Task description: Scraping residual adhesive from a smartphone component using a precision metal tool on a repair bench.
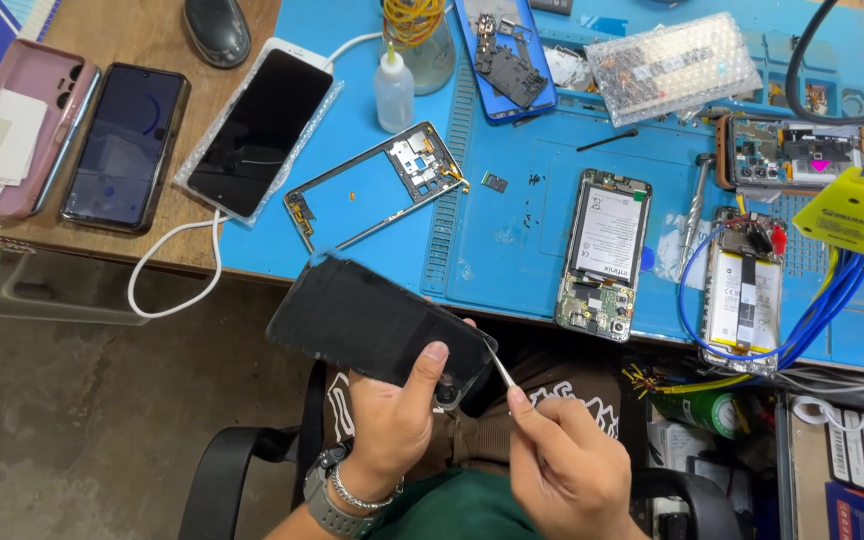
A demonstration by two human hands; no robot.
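My left hand (pixel 392 425) grips a black phone back cover (pixel 372 318) by its lower right corner, thumb on top, holding it tilted above my lap in front of the blue work mat (pixel 512 230). My right hand (pixel 562 460) pinches thin metal tweezers (pixel 500 368) whose tip touches the cover's right edge near the camera corner. A watch and a bracelet sit on my left wrist. An empty phone frame (pixel 377 185) lies on the mat just beyond the cover.
Two opened phones (pixel 607 250) (pixel 747 290) with batteries showing lie on the mat, blue wires running to a yellow clip holder (pixel 857 210). Left on the wooden table are a black phone (pixel 127 145), a screen on bubble wrap (pixel 262 130), a pink case (pixel 17 125) and a small bottle (pixel 393 90).
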